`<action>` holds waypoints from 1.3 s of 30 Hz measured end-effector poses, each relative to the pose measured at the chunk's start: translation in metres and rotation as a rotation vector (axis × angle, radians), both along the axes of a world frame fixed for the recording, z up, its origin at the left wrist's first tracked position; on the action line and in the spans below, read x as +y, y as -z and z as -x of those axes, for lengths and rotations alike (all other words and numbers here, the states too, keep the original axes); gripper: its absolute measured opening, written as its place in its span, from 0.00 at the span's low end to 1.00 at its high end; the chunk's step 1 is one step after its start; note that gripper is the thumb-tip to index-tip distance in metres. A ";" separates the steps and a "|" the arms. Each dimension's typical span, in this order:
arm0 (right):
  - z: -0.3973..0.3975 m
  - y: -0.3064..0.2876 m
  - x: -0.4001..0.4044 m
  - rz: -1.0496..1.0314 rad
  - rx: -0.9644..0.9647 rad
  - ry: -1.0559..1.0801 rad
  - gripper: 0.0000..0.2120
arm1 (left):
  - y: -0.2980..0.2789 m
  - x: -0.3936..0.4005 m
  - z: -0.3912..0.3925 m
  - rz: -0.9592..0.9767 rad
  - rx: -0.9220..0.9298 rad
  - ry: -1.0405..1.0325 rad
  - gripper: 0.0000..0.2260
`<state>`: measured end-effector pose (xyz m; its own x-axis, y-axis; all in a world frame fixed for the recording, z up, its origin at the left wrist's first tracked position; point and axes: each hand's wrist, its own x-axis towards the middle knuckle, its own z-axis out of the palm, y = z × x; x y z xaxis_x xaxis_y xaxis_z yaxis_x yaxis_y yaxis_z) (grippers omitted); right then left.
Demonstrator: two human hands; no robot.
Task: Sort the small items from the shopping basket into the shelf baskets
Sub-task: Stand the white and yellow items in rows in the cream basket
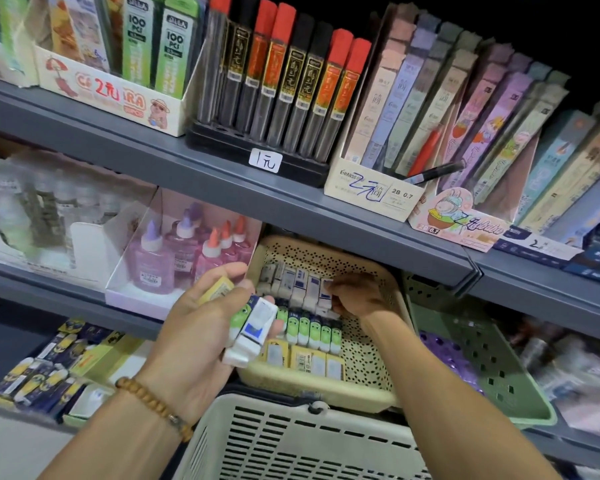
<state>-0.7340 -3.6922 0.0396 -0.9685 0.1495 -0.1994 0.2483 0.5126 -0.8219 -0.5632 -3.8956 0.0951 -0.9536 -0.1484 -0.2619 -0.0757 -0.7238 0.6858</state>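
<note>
My left hand (205, 327) holds several small erasers (253, 327): white-and-blue ones, a green one and a yellow one, just left of the beige perforated shelf basket (371, 362). My right hand (357, 296) reaches into that basket and pinches a white-and-blue eraser (325, 292) in the back row. Rows of white, green and yellow erasers (312, 330) fill the basket's left part. The cream slotted shopping basket (291, 441) sits below my arms at the bottom centre.
A green slotted basket (492, 368) with purple items stands right of the beige one. Glue bottles (184, 251) in a box are to the left, minion erasers (42, 375) lower left. The grey shelf edge (361, 220) overhangs the baskets, with lead refill boxes above.
</note>
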 end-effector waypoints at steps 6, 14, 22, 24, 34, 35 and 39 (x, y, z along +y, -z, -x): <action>-0.017 -0.016 -0.001 -0.020 0.016 -0.021 0.08 | 0.002 0.001 -0.002 -0.008 0.010 -0.001 0.16; -0.105 -0.059 -0.034 0.313 0.157 -0.257 0.05 | -0.001 0.003 -0.002 -0.042 0.031 -0.088 0.16; -0.147 -0.064 -0.067 0.441 0.033 -0.494 0.18 | 0.004 0.013 -0.002 -0.045 0.021 -0.102 0.16; -0.143 -0.065 -0.060 0.506 0.008 -0.451 0.15 | 0.005 0.015 -0.001 -0.037 0.012 -0.107 0.16; -0.049 -0.032 0.014 0.067 0.038 0.077 0.11 | 0.000 0.011 0.001 -0.069 0.025 -0.143 0.24; -0.039 -0.026 0.016 -0.040 0.026 0.063 0.10 | 0.000 0.010 0.002 -0.073 0.028 -0.140 0.24; -0.017 -0.009 0.016 -0.030 -0.058 -0.002 0.09 | 0.003 0.008 0.005 -0.089 0.040 -0.145 0.25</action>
